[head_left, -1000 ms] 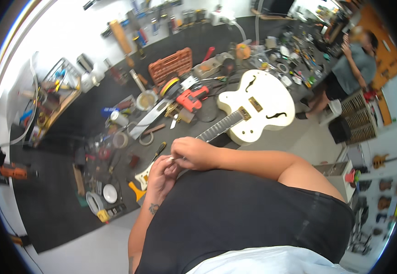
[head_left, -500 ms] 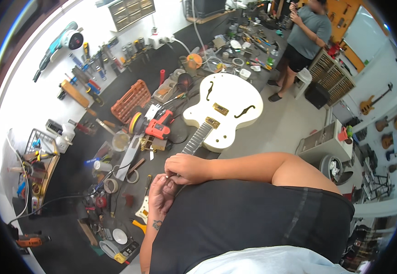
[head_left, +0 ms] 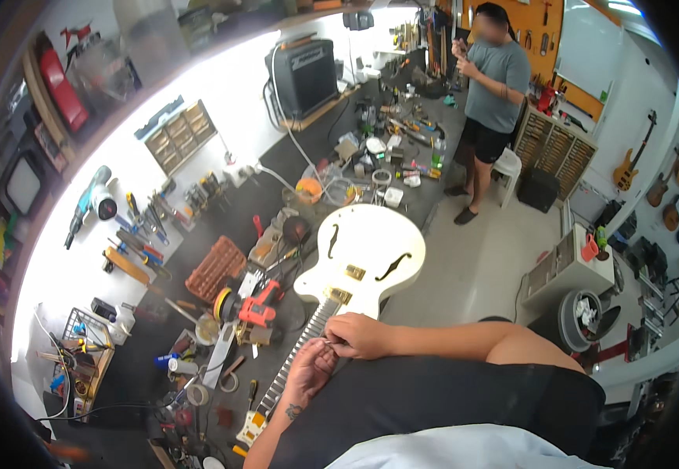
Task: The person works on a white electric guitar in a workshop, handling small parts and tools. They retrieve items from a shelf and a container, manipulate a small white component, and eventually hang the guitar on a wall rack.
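Note:
A cream-white hollow-body guitar point(head_left: 386, 242) with f-shaped sound holes and gold pickups lies face up on the dark bench. Its fretted neck point(head_left: 296, 366) runs toward me, ending at a white headstock point(head_left: 252, 426). Beside the neck, close to my body, my left hand point(head_left: 313, 369) and my right hand point(head_left: 357, 334) meet at the fingertips. Both are closed in a pinch. Whatever is between the fingers is too small to name. My right fingers partly cover the neck's edge near the body; whether they touch it I cannot tell.
Left of the neck are a red cordless polisher point(head_left: 260, 305), an orange socket case point(head_left: 216, 267) and tape rolls point(head_left: 197, 394). Tools hang on the left wall. Beyond the guitar stands another person point(head_left: 496, 86) beside a white stool point(head_left: 510, 170). A bin point(head_left: 582, 316) is at right.
The view has tilted up, showing more of the shelf and the far wall. My hands, still together, sit to the right of the neck, and the headstock shows more fully.

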The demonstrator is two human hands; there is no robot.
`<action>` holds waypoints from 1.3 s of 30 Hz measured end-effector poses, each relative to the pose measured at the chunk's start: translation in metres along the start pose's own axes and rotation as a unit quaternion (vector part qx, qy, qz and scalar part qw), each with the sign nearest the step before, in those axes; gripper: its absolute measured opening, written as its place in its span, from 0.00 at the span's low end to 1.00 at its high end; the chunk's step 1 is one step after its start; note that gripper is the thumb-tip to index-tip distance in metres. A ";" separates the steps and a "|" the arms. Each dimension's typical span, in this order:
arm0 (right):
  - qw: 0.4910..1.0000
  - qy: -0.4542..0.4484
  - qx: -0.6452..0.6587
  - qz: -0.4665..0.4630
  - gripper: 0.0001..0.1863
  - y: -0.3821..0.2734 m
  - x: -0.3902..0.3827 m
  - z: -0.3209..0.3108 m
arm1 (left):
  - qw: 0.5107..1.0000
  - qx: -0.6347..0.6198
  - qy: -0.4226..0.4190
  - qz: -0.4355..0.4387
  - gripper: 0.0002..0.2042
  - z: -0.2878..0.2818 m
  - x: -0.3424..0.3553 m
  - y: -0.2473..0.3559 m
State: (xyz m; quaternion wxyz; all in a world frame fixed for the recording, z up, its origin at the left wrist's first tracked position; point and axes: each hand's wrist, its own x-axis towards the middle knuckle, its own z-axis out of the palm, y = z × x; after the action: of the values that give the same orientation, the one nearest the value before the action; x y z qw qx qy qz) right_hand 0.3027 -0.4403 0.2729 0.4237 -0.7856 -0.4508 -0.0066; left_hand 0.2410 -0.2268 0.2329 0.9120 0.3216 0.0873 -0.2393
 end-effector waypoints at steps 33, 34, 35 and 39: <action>0.974 0.159 -0.071 0.145 0.14 0.075 -0.206 -0.211 | 0.969 0.201 -0.085 -0.113 0.11 0.246 0.171 -0.133; 0.974 0.163 -0.079 0.138 0.14 0.077 -0.206 -0.206 | 0.975 0.174 -0.066 -0.123 0.09 0.227 0.175 -0.138; 0.975 0.162 -0.088 0.122 0.14 0.079 -0.203 -0.203 | 0.979 0.147 -0.072 -0.120 0.09 0.211 0.180 -0.146; 0.981 0.136 -0.061 0.124 0.12 0.079 -0.201 -0.195 | 0.987 0.083 -0.068 -0.119 0.06 0.179 0.179 -0.153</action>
State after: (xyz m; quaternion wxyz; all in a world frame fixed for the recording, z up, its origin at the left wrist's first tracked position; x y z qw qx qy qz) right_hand 0.3120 -0.7315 0.2669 0.4300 -0.8514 -0.2872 -0.0878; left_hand 0.3219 -0.5114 0.2327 0.8511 0.3667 0.0424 -0.3734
